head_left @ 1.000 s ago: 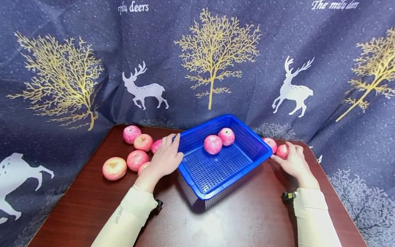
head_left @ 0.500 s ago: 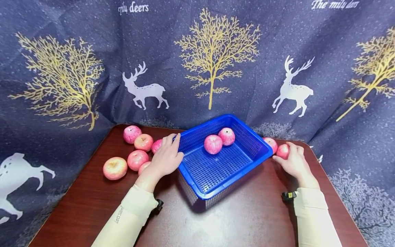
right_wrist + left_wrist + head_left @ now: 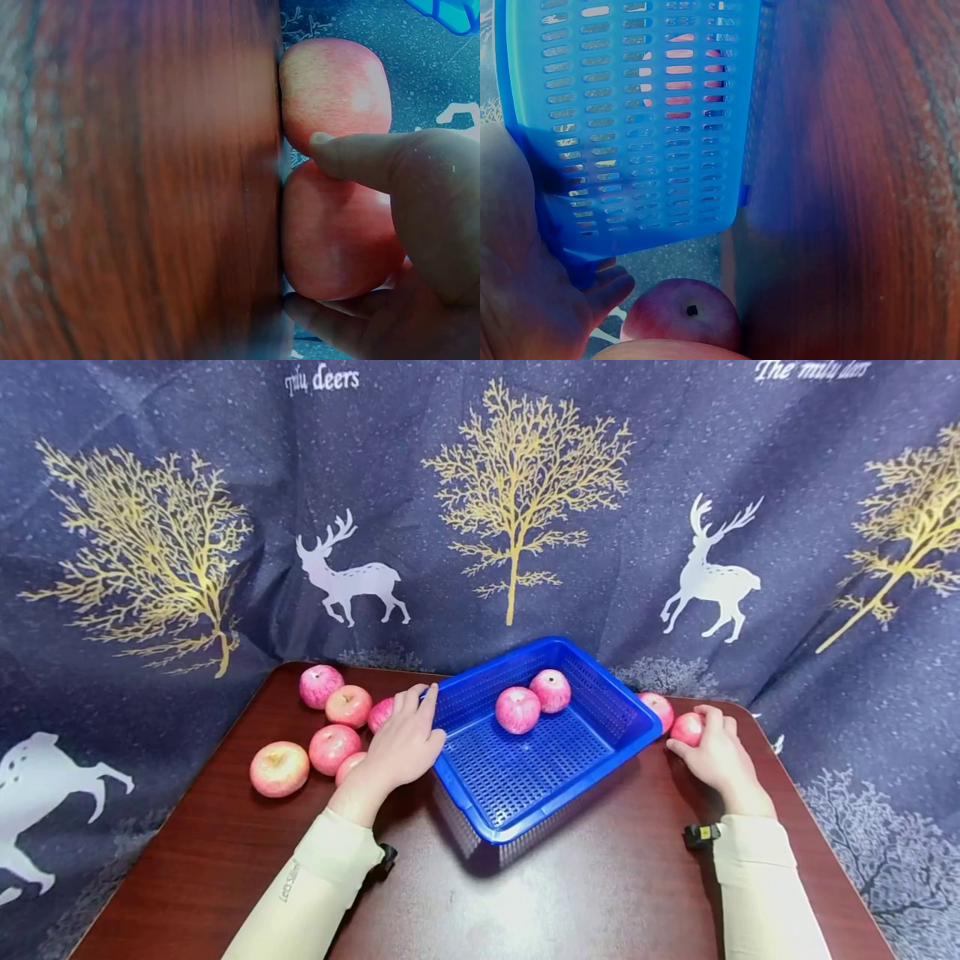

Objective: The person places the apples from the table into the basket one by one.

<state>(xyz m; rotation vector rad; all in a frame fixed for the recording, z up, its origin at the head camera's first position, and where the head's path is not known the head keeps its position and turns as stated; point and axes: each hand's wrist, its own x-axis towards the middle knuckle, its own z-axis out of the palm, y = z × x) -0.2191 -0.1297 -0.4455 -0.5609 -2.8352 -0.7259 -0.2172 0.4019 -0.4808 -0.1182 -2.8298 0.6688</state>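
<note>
My left hand (image 3: 405,742) grips the left corner of a blue plastic basket (image 3: 525,818). In the left wrist view its fingertips (image 3: 609,283) curl round the corner of the perforated basket wall (image 3: 630,135). Two apples, one (image 3: 517,710) touching the other (image 3: 551,691), lie inside the basket. At the right, my right hand (image 3: 718,752) holds a red apple (image 3: 687,729) on the table. The right wrist view shows the thumb on one side of this apple (image 3: 337,240) and fingers on the other. Another apple (image 3: 337,90) sits beside it, partly hidden by the basket in the head view.
Several apples lie left of the basket, among them a yellowish one (image 3: 279,769), a pink one (image 3: 334,749) and one partly behind the left hand (image 3: 380,714). The brown table (image 3: 585,893) ends at a patterned dark cloth (image 3: 450,577) behind.
My right thumb has drawn slightly away from the basket's corner and closer against the apple. The left hand and the basket stay where they were.
</note>
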